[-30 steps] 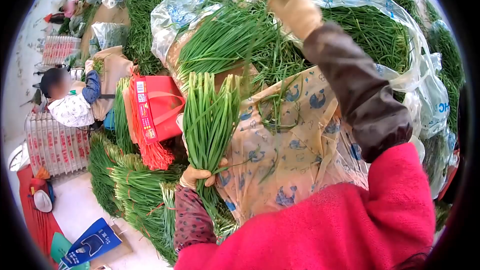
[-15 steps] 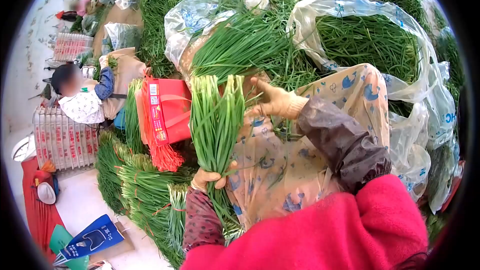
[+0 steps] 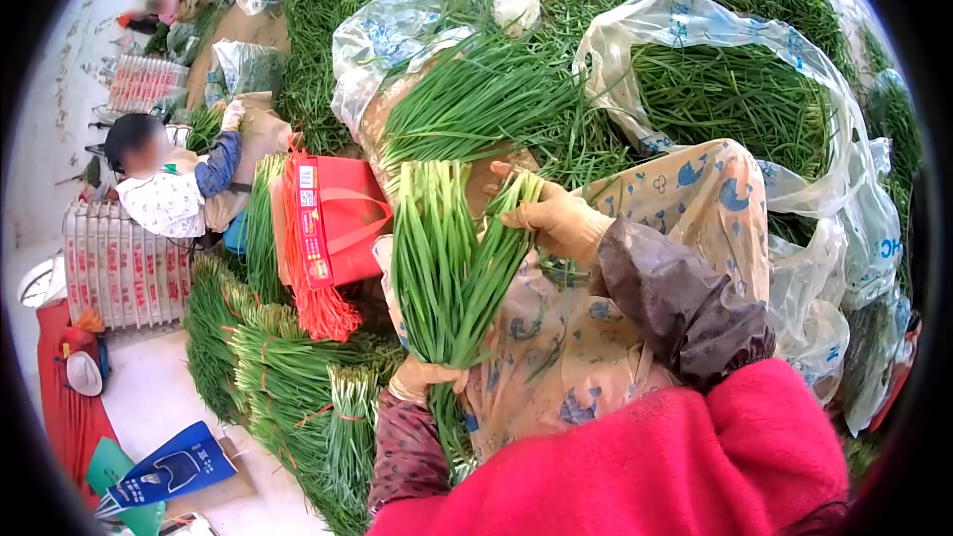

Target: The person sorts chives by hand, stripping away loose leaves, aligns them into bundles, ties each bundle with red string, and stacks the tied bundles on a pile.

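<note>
My gloved left hand (image 3: 427,378) is wrapped round the lower part of an upright bunch of long green leafy stalks (image 3: 437,288). At the bunch's upper right, the fingers of my gloved right hand (image 3: 544,210) close on a few of its pale-tipped stalks, which lean away from the others. Behind the bunch lies a loose heap of the same stalks (image 3: 476,94). A patterned translucent sheet (image 3: 556,337) spreads beneath both hands.
Left of the bunch stands a red bag (image 3: 342,218) with red ties (image 3: 326,313). Tied bundles (image 3: 288,387) are piled at lower left. An open plastic bag (image 3: 611,50) of greens is at right. Another person (image 3: 169,189) works at far left.
My right hand has come down from the heap to the bunch and closed on its right-hand stalks, which now splay to the right. My left hand keeps its hold.
</note>
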Available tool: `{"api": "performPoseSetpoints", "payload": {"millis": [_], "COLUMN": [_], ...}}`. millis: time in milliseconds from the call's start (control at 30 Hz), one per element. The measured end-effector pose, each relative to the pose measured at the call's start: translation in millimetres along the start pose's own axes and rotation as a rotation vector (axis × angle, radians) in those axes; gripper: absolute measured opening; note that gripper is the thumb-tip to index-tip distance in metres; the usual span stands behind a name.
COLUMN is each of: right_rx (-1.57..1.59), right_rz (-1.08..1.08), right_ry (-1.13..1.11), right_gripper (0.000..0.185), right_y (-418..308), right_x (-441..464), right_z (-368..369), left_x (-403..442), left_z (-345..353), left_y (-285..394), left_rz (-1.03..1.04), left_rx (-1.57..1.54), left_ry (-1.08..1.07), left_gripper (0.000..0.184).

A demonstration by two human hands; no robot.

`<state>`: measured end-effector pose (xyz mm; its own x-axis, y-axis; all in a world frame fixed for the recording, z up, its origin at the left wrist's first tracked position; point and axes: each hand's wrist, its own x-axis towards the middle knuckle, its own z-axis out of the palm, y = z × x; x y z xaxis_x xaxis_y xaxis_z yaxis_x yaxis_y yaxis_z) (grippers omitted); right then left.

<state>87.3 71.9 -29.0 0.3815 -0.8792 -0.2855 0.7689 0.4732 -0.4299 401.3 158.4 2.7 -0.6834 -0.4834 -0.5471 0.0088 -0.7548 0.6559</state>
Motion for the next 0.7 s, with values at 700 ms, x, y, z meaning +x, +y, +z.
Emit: {"api": "performPoseSetpoints", "payload": {"millis": [700], "right_rx": [-0.041], "right_rz": [0.044], "right_ry": [-0.552], "right_gripper": [0.084], "right_y": [-6.2], "right_x": [-19.7], "right_z": [-4.4], "left_x": [-53.5], "left_z": [60.1], "left_y": [54.4], "left_rz": [0.248], "left_rx": [0.278], "left_ry": [0.522], "left_gripper": [0.099]}}
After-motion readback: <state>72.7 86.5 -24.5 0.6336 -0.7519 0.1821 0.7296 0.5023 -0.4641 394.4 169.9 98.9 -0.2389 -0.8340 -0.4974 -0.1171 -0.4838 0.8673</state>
